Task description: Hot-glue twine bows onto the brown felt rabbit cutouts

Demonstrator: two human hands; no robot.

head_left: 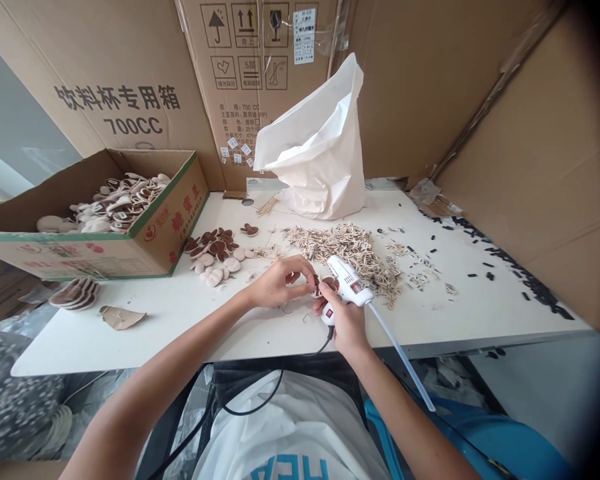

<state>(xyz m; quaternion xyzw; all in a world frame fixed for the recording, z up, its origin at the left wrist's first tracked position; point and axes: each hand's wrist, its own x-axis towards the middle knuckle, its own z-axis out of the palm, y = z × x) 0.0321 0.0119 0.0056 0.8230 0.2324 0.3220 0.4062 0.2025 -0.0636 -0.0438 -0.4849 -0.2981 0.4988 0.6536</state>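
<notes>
My right hand (349, 325) is wrapped round a white hot glue gun (353, 283), with a pale glue stick (405, 360) jutting from its back toward me. The thumb of that hand also rests at a small brown fabric piece with a pale rim (330, 283). My left hand (284, 283) is closed in a pinch at the left edge of this piece; whether a thin band is also between the fingertips is too small to tell. Just beyond the hands lies a heap of thin cream elastic loops (347, 243). Brown fabric pieces (220, 243) and pale pink ones (215, 273) lie left of them.
A cardboard box (155, 233) of finished-looking fabric pieces (125, 200) stands at left. Nearby are a stack of pieces (75, 293) and a cardboard scrap (122, 317). A white bag (325, 167) stands behind the loops. Small black bits (510, 263) lie right. A black cord (260, 408) crosses my lap.
</notes>
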